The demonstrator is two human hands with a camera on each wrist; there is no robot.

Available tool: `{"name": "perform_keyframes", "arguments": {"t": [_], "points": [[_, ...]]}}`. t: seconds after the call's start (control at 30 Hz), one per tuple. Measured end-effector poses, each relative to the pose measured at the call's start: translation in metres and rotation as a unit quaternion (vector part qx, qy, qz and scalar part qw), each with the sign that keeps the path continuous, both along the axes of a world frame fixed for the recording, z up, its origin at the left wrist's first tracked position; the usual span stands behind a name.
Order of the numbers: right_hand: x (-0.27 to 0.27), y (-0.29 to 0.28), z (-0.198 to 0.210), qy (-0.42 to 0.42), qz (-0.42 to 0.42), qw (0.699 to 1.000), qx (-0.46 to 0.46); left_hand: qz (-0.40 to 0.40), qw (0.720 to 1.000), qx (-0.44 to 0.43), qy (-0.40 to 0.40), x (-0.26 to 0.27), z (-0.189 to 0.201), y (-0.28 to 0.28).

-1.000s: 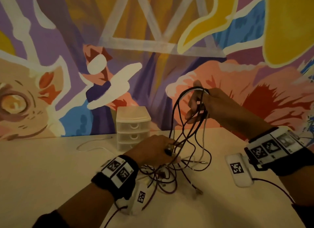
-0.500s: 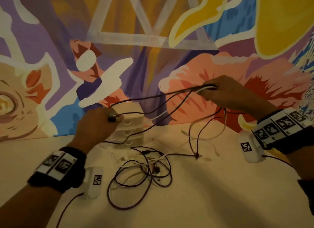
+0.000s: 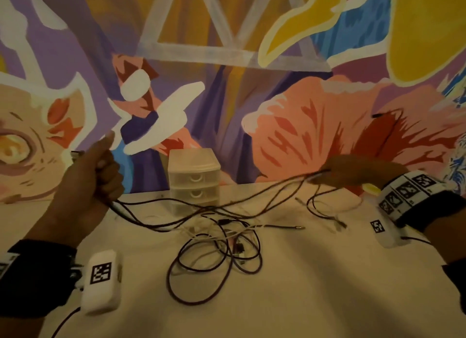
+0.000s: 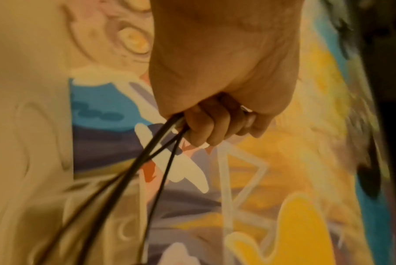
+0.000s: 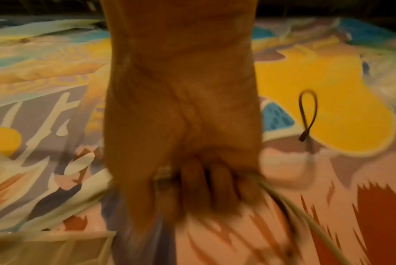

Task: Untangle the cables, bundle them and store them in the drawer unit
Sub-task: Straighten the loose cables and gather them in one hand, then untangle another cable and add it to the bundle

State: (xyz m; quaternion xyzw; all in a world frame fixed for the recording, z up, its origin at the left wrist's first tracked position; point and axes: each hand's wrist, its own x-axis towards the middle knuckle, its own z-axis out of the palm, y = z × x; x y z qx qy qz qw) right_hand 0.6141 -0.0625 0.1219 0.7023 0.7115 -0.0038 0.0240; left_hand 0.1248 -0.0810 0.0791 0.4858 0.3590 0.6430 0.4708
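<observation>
Dark cables [image 3: 201, 206] stretch across the table between both hands. My left hand [image 3: 95, 176] is raised at the left and grips their ends in a fist; the left wrist view shows the curled fingers [image 4: 206, 125] round dark strands [image 4: 160, 154]. At the right, my right hand [image 3: 353, 172] grips dark and white cable strands [image 5: 281, 195], and a loose cable end [image 3: 385, 126] flies up above it. A tangle of dark and white cables [image 3: 222, 247] lies on the table between the hands. The small white three-drawer unit [image 3: 193, 179] stands behind the tangle, drawers closed.
The pale table [image 3: 302, 300] runs up to a painted mural wall [image 3: 227, 60] close behind the drawer unit. A cable with a metal plug [image 3: 298, 228] lies right of the tangle, and more loose cable [image 3: 327, 211] lies under my right hand.
The hands have pulled apart, the left leftward and the right rightward and down. The cables between them are drawn longer and lower, and a cable end has flicked up above the right hand.
</observation>
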Motion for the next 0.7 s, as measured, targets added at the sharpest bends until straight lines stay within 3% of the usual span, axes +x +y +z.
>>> {"name": "perform_keyframes", "arguments": {"t": [0.03, 0.1, 0.27, 0.33, 0.4, 0.5, 0.57, 0.63, 0.7], "points": [[0.001, -0.001, -0.013, -0.033, -0.024, 0.988, -0.146, -0.014, 0.999, -0.011, -0.046, -0.006, 0.001, -0.002], [0.002, -0.006, -0.043, -0.09, -0.029, 0.944, -0.315, -0.04, 0.992, -0.021, -0.12, -0.017, 0.003, -0.005], [-0.022, -0.019, -0.078, -0.044, 0.049, 0.91, -0.409, -0.09, 0.975, -0.031, -0.199, -0.046, -0.001, -0.008], [-0.037, -0.023, -0.068, -0.067, 0.084, 0.902, -0.417, -0.126, 0.971, -0.051, -0.195, -0.049, -0.012, -0.006], [-0.054, -0.021, -0.051, -0.046, 0.113, 0.918, -0.377, -0.16, 0.969, -0.079, -0.173, -0.049, -0.03, 0.0], [-0.092, -0.011, -0.042, 0.067, 0.189, 0.952, -0.23, -0.187, 0.961, -0.142, -0.147, -0.043, -0.06, 0.016], [-0.122, -0.001, -0.051, 0.104, 0.235, 0.956, -0.144, -0.186, 0.954, -0.195, -0.129, -0.038, -0.081, 0.026], [-0.147, 0.009, -0.066, 0.061, 0.251, 0.954, -0.155, -0.183, 0.949, -0.236, -0.1, -0.033, -0.099, 0.033], [-0.163, 0.016, -0.08, -0.029, 0.245, 0.942, -0.227, -0.173, 0.947, -0.263, -0.065, -0.028, -0.114, 0.037]]}}
